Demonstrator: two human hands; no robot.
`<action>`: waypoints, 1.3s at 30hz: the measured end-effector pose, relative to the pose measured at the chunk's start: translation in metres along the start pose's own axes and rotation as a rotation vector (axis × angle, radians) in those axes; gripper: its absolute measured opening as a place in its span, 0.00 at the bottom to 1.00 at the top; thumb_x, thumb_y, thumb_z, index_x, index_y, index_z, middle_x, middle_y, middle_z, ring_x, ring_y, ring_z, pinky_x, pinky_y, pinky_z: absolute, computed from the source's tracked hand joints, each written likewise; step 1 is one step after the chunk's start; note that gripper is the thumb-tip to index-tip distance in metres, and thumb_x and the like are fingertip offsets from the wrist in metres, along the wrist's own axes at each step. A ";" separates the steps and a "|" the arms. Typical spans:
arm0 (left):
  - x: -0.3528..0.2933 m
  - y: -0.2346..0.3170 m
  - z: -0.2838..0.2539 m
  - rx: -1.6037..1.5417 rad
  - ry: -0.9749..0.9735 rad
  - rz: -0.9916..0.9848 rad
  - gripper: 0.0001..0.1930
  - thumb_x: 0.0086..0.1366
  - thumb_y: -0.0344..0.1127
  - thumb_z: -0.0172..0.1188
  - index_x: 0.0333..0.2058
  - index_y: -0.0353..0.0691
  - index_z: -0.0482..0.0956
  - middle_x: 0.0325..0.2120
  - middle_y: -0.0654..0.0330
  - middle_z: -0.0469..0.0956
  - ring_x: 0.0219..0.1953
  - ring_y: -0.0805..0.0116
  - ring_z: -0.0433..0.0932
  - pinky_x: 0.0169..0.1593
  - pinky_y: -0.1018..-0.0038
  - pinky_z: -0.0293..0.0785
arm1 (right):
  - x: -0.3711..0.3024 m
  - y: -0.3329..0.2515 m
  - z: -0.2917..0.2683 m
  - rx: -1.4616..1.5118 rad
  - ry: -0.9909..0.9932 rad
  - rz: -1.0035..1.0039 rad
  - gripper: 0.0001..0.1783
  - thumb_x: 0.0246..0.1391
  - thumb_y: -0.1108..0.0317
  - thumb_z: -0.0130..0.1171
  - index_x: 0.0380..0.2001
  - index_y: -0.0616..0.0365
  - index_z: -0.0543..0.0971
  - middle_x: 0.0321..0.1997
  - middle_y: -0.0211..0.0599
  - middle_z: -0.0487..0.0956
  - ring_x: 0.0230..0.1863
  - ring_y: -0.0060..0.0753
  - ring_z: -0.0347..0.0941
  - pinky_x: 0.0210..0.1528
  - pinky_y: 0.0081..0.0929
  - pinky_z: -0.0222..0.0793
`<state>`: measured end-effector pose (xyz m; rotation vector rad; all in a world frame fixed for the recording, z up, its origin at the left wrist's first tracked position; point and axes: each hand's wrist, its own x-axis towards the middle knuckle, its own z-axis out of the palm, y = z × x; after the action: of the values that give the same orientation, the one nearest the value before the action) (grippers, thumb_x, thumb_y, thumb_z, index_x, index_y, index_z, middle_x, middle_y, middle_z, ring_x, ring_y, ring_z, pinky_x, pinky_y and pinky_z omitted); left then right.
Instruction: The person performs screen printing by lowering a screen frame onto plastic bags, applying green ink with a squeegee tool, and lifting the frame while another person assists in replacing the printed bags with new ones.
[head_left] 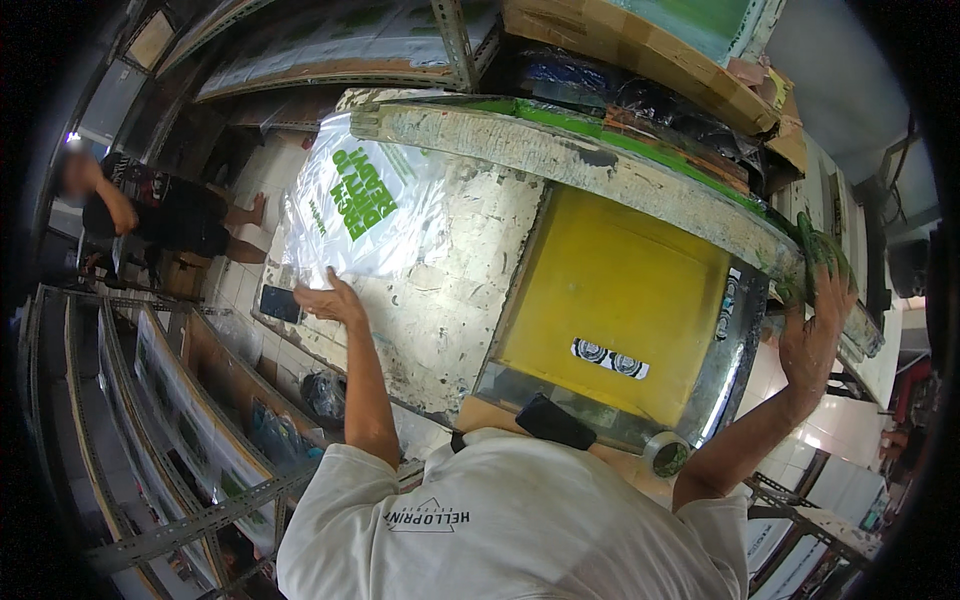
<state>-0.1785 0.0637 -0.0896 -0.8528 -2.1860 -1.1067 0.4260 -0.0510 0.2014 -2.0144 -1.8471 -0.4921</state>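
Note:
My left hand (335,302) is at the near left edge of a clear plastic bag (300,245) with green printing, its thumb apart from its fingers. The bag lies flat on a worn, pale tabletop (470,270). Just left of that hand rests a dark phone (280,304). My right hand (815,325) is closed over the right end of a raised, paint-stained wooden frame (600,158) with green along its far side. Against its fingers is a green-smeared object (822,250), whose kind I cannot make out.
Right of the bag lies a yellow screen (620,290) in a metal frame, with black-and-white stickers. A black phone (556,421) and a tape roll (665,454) lie nearby. Drying racks (180,390) stand at left. Another person (170,210) is beyond the table's left end.

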 end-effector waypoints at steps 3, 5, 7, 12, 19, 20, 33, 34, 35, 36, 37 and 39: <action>-0.016 0.012 -0.020 -0.210 -0.402 0.288 0.19 0.50 0.37 0.67 0.41 0.36 0.78 0.38 0.50 0.75 0.43 0.48 0.72 0.48 0.60 0.66 | 0.006 -0.004 -0.004 0.022 -0.020 -0.023 0.27 0.45 0.74 0.51 0.53 0.63 0.70 0.61 0.53 0.66 0.66 0.54 0.54 0.70 0.54 0.33; -0.032 0.024 -0.025 -0.168 -0.627 0.271 0.08 0.47 0.35 0.67 0.28 0.44 0.84 0.36 0.56 0.76 0.39 0.54 0.72 0.46 0.62 0.67 | 0.004 -0.003 -0.002 -0.004 -0.009 -0.026 0.28 0.45 0.74 0.51 0.54 0.63 0.70 0.61 0.53 0.65 0.66 0.54 0.53 0.69 0.54 0.33; -0.031 0.022 -0.021 -0.132 -0.589 0.310 0.06 0.47 0.34 0.67 0.27 0.44 0.84 0.35 0.57 0.76 0.39 0.55 0.72 0.44 0.62 0.67 | 0.003 -0.001 -0.002 -0.015 -0.006 -0.024 0.28 0.46 0.74 0.52 0.55 0.63 0.69 0.61 0.52 0.65 0.67 0.53 0.53 0.70 0.52 0.33; -0.004 0.036 -0.005 -0.342 -0.380 0.339 0.03 0.47 0.29 0.65 0.23 0.41 0.80 0.30 0.58 0.76 0.34 0.56 0.73 0.39 0.63 0.67 | 0.005 -0.003 -0.005 0.009 -0.022 -0.023 0.28 0.48 0.75 0.53 0.56 0.63 0.68 0.61 0.52 0.66 0.67 0.53 0.52 0.70 0.50 0.34; -0.063 0.131 -0.036 -0.735 -0.646 0.316 0.07 0.44 0.20 0.60 0.24 0.39 0.76 0.26 0.59 0.77 0.35 0.56 0.75 0.40 0.65 0.68 | 0.004 -0.007 -0.005 0.029 -0.014 -0.018 0.28 0.47 0.75 0.53 0.55 0.64 0.68 0.60 0.54 0.66 0.66 0.54 0.53 0.69 0.52 0.34; -0.089 0.128 -0.035 -0.792 -0.845 0.266 0.12 0.48 0.22 0.60 0.34 0.38 0.79 0.33 0.56 0.79 0.40 0.57 0.75 0.45 0.66 0.69 | 0.007 -0.008 -0.004 0.052 0.000 -0.042 0.28 0.45 0.74 0.52 0.55 0.63 0.69 0.60 0.53 0.66 0.66 0.54 0.53 0.69 0.54 0.34; -0.177 0.192 -0.079 -0.529 -1.423 1.133 0.31 0.57 0.45 0.59 0.60 0.49 0.64 0.64 0.62 0.57 0.67 0.48 0.46 0.67 0.47 0.39 | 0.008 -0.016 -0.005 0.125 0.022 -0.053 0.27 0.41 0.71 0.57 0.49 0.63 0.72 0.56 0.56 0.69 0.61 0.59 0.59 0.66 0.60 0.37; -0.189 0.207 -0.079 -0.568 -1.429 1.172 0.32 0.57 0.46 0.59 0.60 0.49 0.63 0.64 0.62 0.57 0.67 0.48 0.46 0.67 0.47 0.39 | 0.008 -0.017 -0.007 0.137 0.029 -0.052 0.27 0.41 0.71 0.57 0.49 0.63 0.72 0.55 0.56 0.70 0.61 0.59 0.59 0.65 0.60 0.37; -0.201 0.224 -0.079 -0.606 -1.435 1.210 0.33 0.57 0.47 0.59 0.60 0.49 0.62 0.64 0.62 0.56 0.68 0.49 0.46 0.67 0.47 0.39 | 0.008 -0.019 -0.008 0.108 0.050 -0.045 0.27 0.39 0.71 0.58 0.48 0.64 0.73 0.55 0.55 0.71 0.60 0.60 0.60 0.65 0.60 0.39; -0.214 0.240 -0.081 -0.648 -1.440 1.247 0.34 0.57 0.47 0.59 0.61 0.48 0.61 0.64 0.62 0.55 0.68 0.49 0.45 0.67 0.47 0.38 | 0.008 -0.019 -0.010 0.097 0.041 -0.037 0.27 0.39 0.71 0.58 0.48 0.64 0.73 0.54 0.56 0.71 0.60 0.61 0.60 0.65 0.60 0.39; -0.226 0.256 -0.085 -0.626 -1.405 1.294 0.35 0.57 0.50 0.59 0.61 0.47 0.60 0.65 0.63 0.53 0.68 0.51 0.44 0.67 0.49 0.39 | 0.007 -0.017 -0.010 0.092 0.031 -0.030 0.27 0.38 0.71 0.59 0.48 0.64 0.73 0.54 0.56 0.71 0.60 0.61 0.60 0.64 0.60 0.40; -0.248 0.281 -0.090 -0.631 -1.420 1.321 0.35 0.57 0.51 0.59 0.62 0.48 0.60 0.65 0.63 0.53 0.68 0.52 0.44 0.67 0.51 0.39 | 0.008 -0.016 -0.008 0.102 0.054 -0.036 0.28 0.37 0.72 0.60 0.48 0.64 0.74 0.54 0.56 0.71 0.60 0.62 0.60 0.64 0.59 0.40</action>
<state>0.2060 0.0465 -0.0769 -3.3491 -1.0902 -0.3321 0.4104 -0.0472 0.2127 -1.8868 -1.8411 -0.4481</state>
